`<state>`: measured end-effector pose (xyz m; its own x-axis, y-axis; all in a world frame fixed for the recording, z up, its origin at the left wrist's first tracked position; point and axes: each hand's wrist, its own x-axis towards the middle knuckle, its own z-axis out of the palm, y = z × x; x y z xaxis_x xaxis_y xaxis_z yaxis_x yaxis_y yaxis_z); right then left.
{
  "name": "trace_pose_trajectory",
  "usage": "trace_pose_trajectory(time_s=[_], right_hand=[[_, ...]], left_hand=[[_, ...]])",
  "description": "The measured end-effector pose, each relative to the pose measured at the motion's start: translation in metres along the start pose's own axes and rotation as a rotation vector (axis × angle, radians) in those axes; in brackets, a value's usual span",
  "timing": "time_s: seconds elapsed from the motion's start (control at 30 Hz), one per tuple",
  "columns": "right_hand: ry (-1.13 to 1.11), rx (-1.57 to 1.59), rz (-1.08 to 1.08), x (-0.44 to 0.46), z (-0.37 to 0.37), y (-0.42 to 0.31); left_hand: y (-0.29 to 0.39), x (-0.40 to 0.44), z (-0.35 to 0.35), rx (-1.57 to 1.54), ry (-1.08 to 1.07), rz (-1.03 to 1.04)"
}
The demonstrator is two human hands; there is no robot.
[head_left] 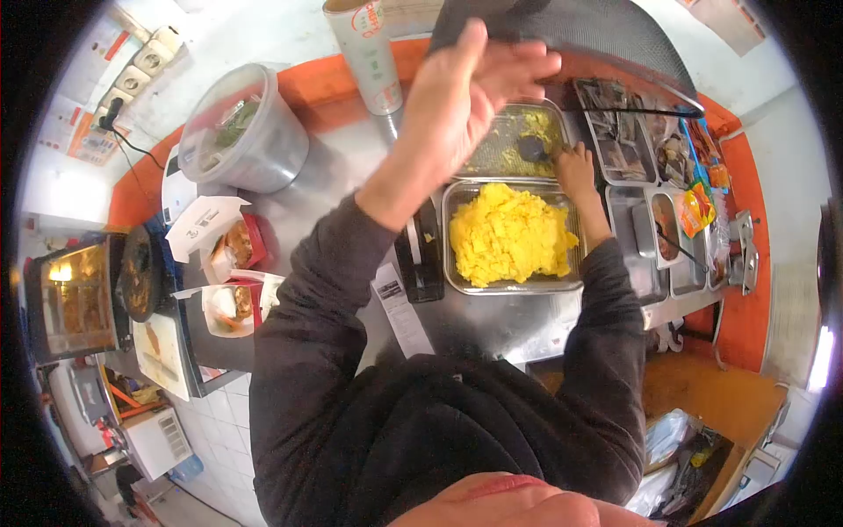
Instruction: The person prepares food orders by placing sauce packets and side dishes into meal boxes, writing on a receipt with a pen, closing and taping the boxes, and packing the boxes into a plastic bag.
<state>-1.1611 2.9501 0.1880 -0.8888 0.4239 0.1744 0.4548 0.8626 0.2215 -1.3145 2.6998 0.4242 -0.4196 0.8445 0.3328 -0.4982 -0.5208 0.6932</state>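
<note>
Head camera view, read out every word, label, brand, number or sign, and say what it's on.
No text reads reliably.
Tall printed cylinder: red lettering, too blurred.
White box lid: dark print, too small.
Paper slip: too small.
Orange-yellow packet: blurred.
Wall posters: too small.

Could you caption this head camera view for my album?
Left hand raised, right hand at the tray beyond the yellow food.
</note>
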Motion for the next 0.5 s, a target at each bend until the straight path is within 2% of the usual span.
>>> trace_pose_trajectory(time_s=[0.07, 0.17, 0.27, 0.37, 0.47, 0.5], right_hand=[[-0.294, -0.234, -0.129, 0.02, -0.002, 0.0], [0.019, -0.304, -0.384, 0.026, 0.041, 0.018], [-0.269, -0.099, -0.194, 0.035, -0.002, -0.004], [-0.047, -0.003, -0.31, 0.046, -0.019, -0.021], [-0.077, -0.02, -0.366, 0.075, -0.046, -0.063], [-0.033, -0.071, -0.401, 0.084, -0.047, -0.078]], left_hand=[[0.018, 0.032, -0.016, 0.082, -0.103, 0.11], [0.027, 0.059, -0.052, -0.02, 0.034, 0.021], [0.03, 0.056, -0.041, -0.037, 0.032, 0.063], [0.024, 0.04, -0.037, 0.013, 0.007, 0.022], [0.019, 0.022, -0.037, 0.067, 0.075, -0.044], [0.019, 0.022, -0.044, 0.05, -0.013, -0.042]])
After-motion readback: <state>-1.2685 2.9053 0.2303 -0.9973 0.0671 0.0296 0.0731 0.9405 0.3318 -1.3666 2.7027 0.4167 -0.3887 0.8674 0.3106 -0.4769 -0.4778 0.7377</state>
